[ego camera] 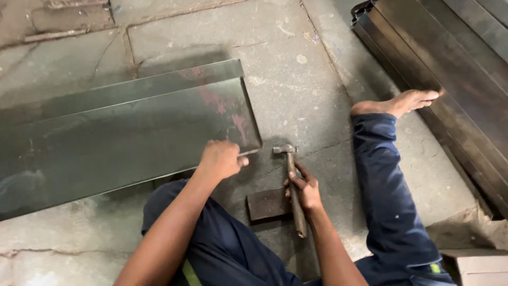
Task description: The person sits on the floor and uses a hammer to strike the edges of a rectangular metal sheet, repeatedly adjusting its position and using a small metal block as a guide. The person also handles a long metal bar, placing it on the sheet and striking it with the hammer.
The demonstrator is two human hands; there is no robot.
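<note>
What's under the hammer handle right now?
The hammer, held by the right hand, lies across a dark flat metal block on the concrete floor. The hand hides where they meet.

One hammer (292, 180), one folded metal sheet (121, 132), one flat block (267, 204) (dark), two hands.

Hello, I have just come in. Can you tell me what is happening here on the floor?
A person sits on the concrete floor. The left hand grips the near corner of a long folded metal sheet. The right hand holds a hammer by its handle, with the head resting on the floor beside that corner. A small flat metal block lies under the handle. More metal sheets are stacked at the right.
</note>
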